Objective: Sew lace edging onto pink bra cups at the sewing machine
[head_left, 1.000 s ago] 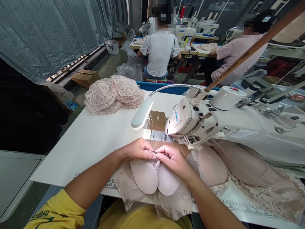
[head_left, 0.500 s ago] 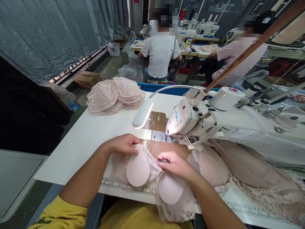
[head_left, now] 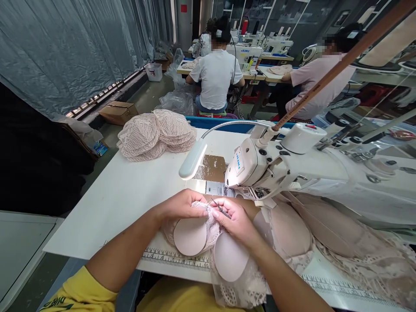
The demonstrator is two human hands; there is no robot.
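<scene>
My left hand (head_left: 186, 204) pinches the upper lace edge of a pale pink bra (head_left: 190, 236) with two smooth oval cups. The left cup lies below that hand, over the table's front edge. My right hand (head_left: 232, 216) is closed on small metal thread snips (head_left: 221, 209), their thin point showing up and left past the fingers. Its fingertips also touch the lace between the cups, close beside my left fingers. Beneath my right wrist is the other cup (head_left: 230, 255), with sheer lace hanging past the edge. What lies between the fingertips is partly hidden.
A white sewing machine (head_left: 256, 164) stands just behind my right hand, with a lamp (head_left: 193, 162) arching left. Stacked lace cups (head_left: 156, 134) sit at the table's back left. More bra pieces (head_left: 325, 229) lie to the right. A printed ruler (head_left: 175, 258) runs along the front edge. Two people sit beyond.
My left hand has moved right along the lace, close to my right hand. The snips now point up and left above the fingers, and the lace is bunched between both hands.
</scene>
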